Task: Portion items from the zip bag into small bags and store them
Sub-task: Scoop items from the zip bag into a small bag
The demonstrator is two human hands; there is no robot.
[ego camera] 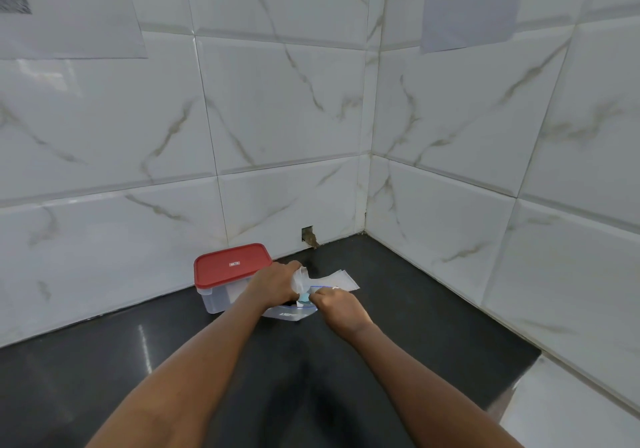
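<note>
Two bags going: left hand [277,283] grips a small bag [300,278], right hand [341,309] pinches a bluish item [305,297] above the zip bag [289,315].

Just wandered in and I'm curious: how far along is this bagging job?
Nothing looks stored yet: the red-lidded container is shut, contents unclear. In hand: the left hand holds a small bag while the right hand pinches a pale blue item over the zip bag. Left: flat spare bags lie behind.
</note>
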